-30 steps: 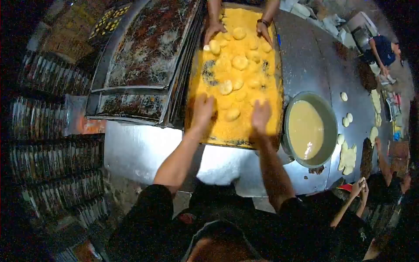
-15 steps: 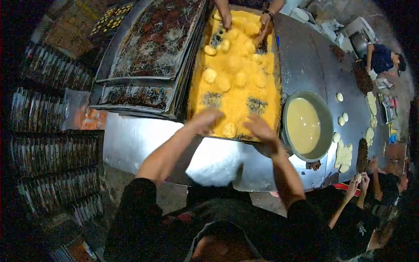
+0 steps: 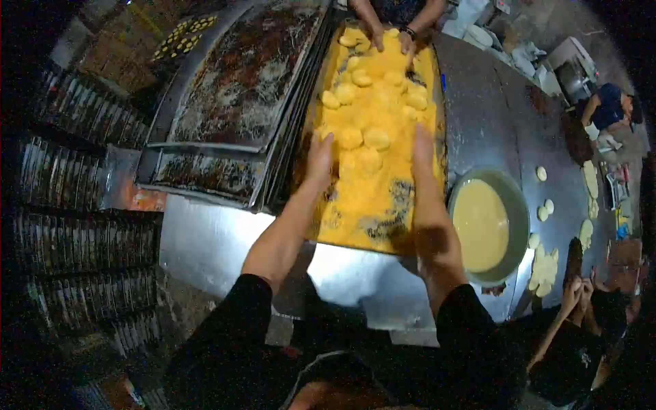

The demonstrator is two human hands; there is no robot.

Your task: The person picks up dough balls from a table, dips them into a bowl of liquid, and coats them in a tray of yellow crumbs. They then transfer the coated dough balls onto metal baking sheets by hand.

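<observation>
Yellow crumbs (image 3: 359,195) cover the shallow rectangular tray (image 3: 360,249) in front of me, and its dark bottom shows through in patches. Several round dough pieces (image 3: 376,139), dusted yellow, lie in the middle and far part. My left hand (image 3: 319,162) is at the tray's left side, fingers stretched forward, beside the crumbs and dough. Opposite it, my right hand (image 3: 423,154) is extended along the right side, palm turned inward, slightly blurred. Neither hand holds anything that I can see. A co-worker's hands (image 3: 393,46) work in the crumbs at the far end.
Left of the tray stands a stack of dark baking trays (image 3: 239,82). On the right, a round tub (image 3: 517,198) holds pale yellow liquid (image 3: 480,225). Pale dough pieces (image 3: 544,270) lie on the metal table (image 3: 478,109) beyond it. Other people (image 3: 570,348) are at the right.
Both my hands have moved forward from the tray's near end to its sides. The dough pieces near the middle are rearranged, and the single piece at the near edge no longer shows there.
</observation>
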